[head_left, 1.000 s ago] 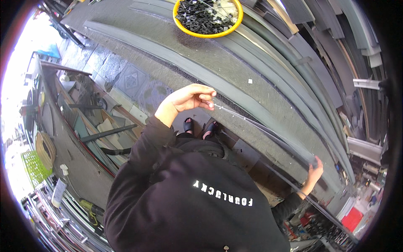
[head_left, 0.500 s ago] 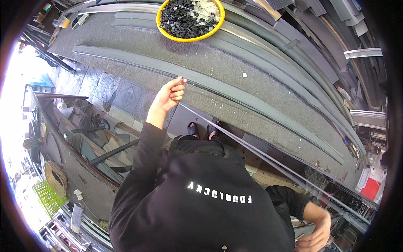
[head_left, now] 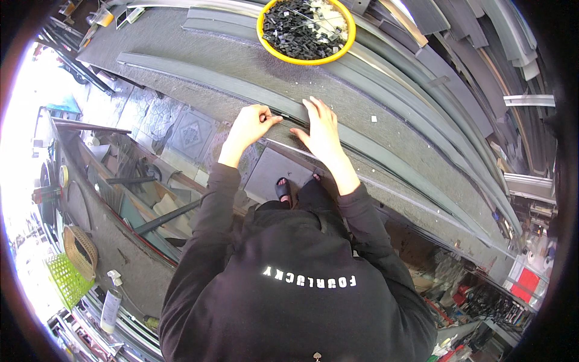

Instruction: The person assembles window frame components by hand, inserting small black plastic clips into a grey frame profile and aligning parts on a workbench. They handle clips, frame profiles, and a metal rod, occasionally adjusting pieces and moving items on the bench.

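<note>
A long grey metal profile (head_left: 208, 77) lies lengthwise along the carpeted bench, curved by the lens. Over its near edge my left hand (head_left: 246, 131) is closed in a pinch; what the fingertips hold, if anything, is too small to make out. Just to the right, my right hand (head_left: 324, 134) is open, its thumb apart from the fingers, the fingertips at the profile. Between both hands a small dark spot shows on the profile. A thin pale strip (head_left: 386, 188) runs from below my right wrist along the bench's near edge toward the right.
At the far side stands a yellow-rimmed basin (head_left: 265, 49) full of small black and white pieces. More long profiles (head_left: 416, 123) lie behind. A small white square (head_left: 374, 119) rests on the carpet. Left are a glass-filled rack (head_left: 163, 208), a green basket (head_left: 67, 283) and a spray bottle (head_left: 110, 311).
My right hand has come up from the lower right to the profile beside my left hand. The strip that stretched from my left hand now lies along the bench edge. The view has shifted slightly.
</note>
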A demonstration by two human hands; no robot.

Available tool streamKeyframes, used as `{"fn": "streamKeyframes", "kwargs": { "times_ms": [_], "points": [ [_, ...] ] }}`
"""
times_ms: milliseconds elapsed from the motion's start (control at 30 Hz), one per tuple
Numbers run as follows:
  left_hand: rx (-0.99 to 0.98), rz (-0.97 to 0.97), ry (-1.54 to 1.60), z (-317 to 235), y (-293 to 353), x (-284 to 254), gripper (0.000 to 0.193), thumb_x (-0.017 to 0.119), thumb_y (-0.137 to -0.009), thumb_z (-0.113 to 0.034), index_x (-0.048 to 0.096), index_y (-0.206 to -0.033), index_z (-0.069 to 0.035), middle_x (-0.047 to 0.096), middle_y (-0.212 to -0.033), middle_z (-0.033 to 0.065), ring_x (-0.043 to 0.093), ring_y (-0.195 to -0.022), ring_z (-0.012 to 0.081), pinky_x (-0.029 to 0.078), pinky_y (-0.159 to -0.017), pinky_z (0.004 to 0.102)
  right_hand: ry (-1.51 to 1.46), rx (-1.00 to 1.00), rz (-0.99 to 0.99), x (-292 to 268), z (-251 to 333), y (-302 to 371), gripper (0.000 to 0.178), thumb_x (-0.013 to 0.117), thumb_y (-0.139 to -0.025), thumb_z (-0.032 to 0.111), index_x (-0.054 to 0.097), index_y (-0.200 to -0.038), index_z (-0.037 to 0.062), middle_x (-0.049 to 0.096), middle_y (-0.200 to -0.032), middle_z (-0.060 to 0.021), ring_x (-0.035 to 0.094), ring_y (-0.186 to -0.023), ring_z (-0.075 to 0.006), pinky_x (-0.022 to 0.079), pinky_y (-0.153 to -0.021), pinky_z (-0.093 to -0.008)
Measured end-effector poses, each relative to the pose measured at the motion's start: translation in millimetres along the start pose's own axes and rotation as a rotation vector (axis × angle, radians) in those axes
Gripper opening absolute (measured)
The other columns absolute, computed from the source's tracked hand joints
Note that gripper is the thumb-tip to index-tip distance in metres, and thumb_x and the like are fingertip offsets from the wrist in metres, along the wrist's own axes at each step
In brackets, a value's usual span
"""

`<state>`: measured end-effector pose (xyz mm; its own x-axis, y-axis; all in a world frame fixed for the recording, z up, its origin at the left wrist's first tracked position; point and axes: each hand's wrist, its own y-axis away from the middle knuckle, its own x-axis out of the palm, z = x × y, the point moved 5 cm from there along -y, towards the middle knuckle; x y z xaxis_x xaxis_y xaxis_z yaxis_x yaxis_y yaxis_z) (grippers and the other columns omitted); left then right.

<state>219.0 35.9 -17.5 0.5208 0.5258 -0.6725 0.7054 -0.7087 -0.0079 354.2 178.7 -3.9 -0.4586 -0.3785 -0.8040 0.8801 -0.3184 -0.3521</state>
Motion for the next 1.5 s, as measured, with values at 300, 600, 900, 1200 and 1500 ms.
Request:
{"fn": "streamKeyframes", "kwargs": {
  "times_ms": [300, 600, 900, 1200, 1500],
  "points": [
    [-0.147, -0.14, 0.491, 18.8, 12.3, 19.1, 0.041, 0.077, -0.087, -0.022, 0.043, -0.071, -0.005, 0.036, -0.066, -0.0027, 0.033, -0.064, 0.0092, 0.033, -0.056, 0.0279, -0.037, -0.025, 0.176, 24.2, -20.0, -27.5, 0.049, 0.079, -0.078, 0.02, 0.059, -0.121, 0.0036, 0.06, -0.108, -0.0147, 0.06, -0.102, -0.0329, 0.048, -0.086, -0.041],
    [-0.053, -0.48, 0.834, -5.2, 3.0, 41.6, 0.039, 0.071, -0.091, -0.007, 0.036, -0.072, -0.01, 0.036, -0.076, -0.0053, 0.033, -0.072, 0.006, 0.032, -0.065, 0.0221, -0.692, 0.359, 0.793, 31.1, -44.6, -51.1, 0.034, 0.07, -0.091, 0.018, 0.057, -0.114, -0.0033, 0.066, -0.087, -0.005, 0.06, -0.072, -0.0094, 0.049, -0.066, -0.0267],
    [-0.057, -0.626, 0.804, -5.2, -7.2, 48.5, 0.035, 0.069, -0.089, 0.0, 0.039, -0.072, -0.006, 0.04, -0.075, -0.0019, 0.039, -0.071, 0.0081, 0.038, -0.067, 0.0231, -0.724, 0.35, 0.796, 34.6, -47.8, -56.5, 0.03, 0.071, -0.092, 0.02, 0.058, -0.11, 0.0, 0.067, -0.089, -0.004, 0.057, -0.072, -0.007, 0.046, -0.063, -0.0238],
    [-0.179, -0.67, 0.727, -10.0, -9.1, 51.4, 0.036, 0.066, -0.09, 0.002, 0.036, -0.072, -0.006, 0.034, -0.072, -0.0024, 0.033, -0.068, 0.0082, 0.034, -0.062, 0.024, -0.776, 0.385, 0.732, 38.1, -50.2, -54.1, 0.019, 0.064, -0.097, 0.02, 0.057, -0.102, 0.0026, 0.065, -0.08, -0.002, 0.054, -0.065, -0.0061, 0.042, -0.057, -0.0227],
    [-0.228, -0.799, 0.774, 11.3, -18.1, 68.6, 0.036, 0.071, -0.086, -0.001, 0.039, -0.071, -0.002, 0.037, -0.066, 0.0035, 0.037, -0.06, 0.0142, 0.038, -0.056, 0.0289, -0.713, 0.368, 0.689, 42.7, -53.6, -52.9, 0.028, 0.071, -0.091, 0.027, 0.057, -0.096, 0.0023, 0.064, -0.076, -0.0048, 0.052, -0.071, -0.0093, 0.044, -0.064, -0.0294]
  ]
}}
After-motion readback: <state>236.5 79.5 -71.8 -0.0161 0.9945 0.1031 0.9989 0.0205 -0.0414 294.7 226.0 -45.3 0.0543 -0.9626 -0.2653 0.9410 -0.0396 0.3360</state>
